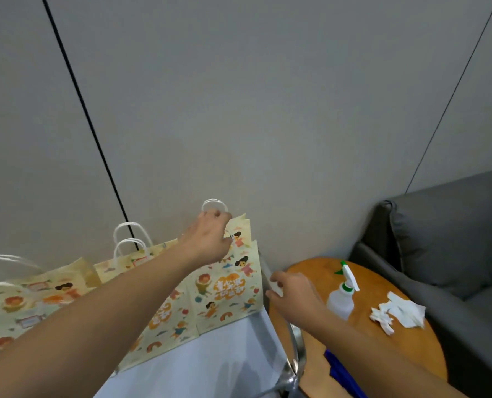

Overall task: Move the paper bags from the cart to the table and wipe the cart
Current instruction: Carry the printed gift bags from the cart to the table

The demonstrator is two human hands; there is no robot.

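Three cream paper bags with cartoon prints and white twisted handles stand in a row on the cart's pale top (224, 357), against the wall. My left hand (207, 239) reaches over them and grips the handles of the rightmost bag (230, 288). The middle bag (164, 314) and the left bag (23, 305) stand untouched, partly hidden by my left forearm. My right hand (292, 295) is at the cart's right edge, fingers curled round the top of its metal rail (296, 349). The round wooden table (405, 351) is just right of the cart.
On the table stand a white spray bottle (341, 300) with a green nozzle and a crumpled white cloth (397, 311). A grey sofa (454, 239) sits behind and right of the table. A grey wall runs close behind the bags. Something blue (342, 374) shows below the table edge.
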